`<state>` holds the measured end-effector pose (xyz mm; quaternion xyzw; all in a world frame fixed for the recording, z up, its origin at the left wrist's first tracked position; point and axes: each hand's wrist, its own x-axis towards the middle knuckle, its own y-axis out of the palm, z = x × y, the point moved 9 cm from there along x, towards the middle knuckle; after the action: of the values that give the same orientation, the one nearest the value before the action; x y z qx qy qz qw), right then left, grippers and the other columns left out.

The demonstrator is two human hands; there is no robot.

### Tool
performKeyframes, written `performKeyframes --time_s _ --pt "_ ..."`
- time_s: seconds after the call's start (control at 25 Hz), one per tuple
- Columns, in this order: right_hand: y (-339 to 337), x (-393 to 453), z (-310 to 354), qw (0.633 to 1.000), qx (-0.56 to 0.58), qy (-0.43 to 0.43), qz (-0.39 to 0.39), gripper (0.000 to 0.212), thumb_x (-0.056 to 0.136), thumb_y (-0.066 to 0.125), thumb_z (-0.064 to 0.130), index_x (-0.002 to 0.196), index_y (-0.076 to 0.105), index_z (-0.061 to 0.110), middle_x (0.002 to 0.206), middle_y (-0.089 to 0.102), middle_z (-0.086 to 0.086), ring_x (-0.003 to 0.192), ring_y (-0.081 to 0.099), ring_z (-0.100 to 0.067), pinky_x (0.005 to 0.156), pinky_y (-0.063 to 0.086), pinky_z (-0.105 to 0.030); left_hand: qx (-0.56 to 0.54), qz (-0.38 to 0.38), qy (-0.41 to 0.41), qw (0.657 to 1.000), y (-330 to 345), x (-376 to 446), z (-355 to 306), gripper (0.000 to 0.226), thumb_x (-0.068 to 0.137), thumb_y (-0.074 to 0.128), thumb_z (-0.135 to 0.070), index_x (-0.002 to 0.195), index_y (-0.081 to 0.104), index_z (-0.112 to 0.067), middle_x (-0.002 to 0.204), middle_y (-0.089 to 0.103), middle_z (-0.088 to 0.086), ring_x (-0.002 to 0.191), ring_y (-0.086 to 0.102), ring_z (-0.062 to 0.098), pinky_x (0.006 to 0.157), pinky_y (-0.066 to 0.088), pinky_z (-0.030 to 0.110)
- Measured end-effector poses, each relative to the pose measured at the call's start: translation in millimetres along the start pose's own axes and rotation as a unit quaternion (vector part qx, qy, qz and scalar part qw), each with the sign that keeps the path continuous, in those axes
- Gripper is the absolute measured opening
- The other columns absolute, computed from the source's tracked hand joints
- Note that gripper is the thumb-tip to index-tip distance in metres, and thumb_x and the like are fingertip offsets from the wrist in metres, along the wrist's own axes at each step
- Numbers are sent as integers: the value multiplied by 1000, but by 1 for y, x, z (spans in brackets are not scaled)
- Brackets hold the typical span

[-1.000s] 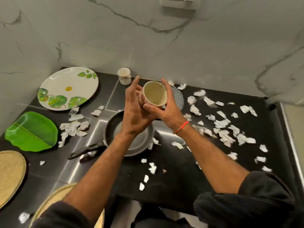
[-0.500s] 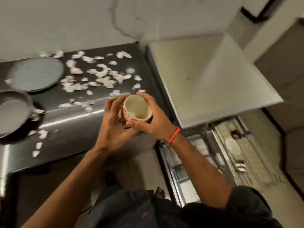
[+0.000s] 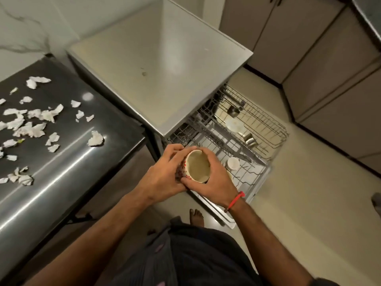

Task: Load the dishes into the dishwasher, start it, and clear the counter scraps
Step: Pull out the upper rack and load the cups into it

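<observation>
Both our hands, left hand (image 3: 162,178) and right hand (image 3: 214,180), wrap the cup (image 3: 195,169) above the dishwasher's rack (image 3: 253,168). A few pieces loaded; paper scraps (image 3: 35,129) litter the counter (image 3: 68,162).

Marble wall (image 3: 26,27), beige floor (image 3: 309,193), grey cabinets (image 3: 329,69)
</observation>
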<state>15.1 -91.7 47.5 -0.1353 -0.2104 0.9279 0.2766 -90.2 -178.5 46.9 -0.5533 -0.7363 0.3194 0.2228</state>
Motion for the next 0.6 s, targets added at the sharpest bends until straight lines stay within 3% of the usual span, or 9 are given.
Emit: performKeyframes --time_s 0.24,0.36,0.6 --pt "0 2 -32 996 -7 60 -65 80 67 84 46 134 42 34 131 50 14 120 49 -3 102 47 -31 16 49 5 999 30 24 15 102 77 83 -42 156 19 -38 153 24 -10 140 35 16 108 47 50" --pt "-2 28 -72 992 -27 108 -57 86 65 86 38 136 39 31 136 45 7 122 46 -9 102 44 -28 0 98 -63 993 58 43 41 109 80 81 -41 156 3 -42 160 10 -6 144 33 25 107 44 57" --pt "16 124 -178 980 -77 183 -10 91 66 87 23 142 36 23 146 38 -6 127 46 -24 108 42 -46 -7 143 -215 966 86 62 102 97 89 72 -38 154 0 -46 160 3 -8 139 40 25 106 39 68"
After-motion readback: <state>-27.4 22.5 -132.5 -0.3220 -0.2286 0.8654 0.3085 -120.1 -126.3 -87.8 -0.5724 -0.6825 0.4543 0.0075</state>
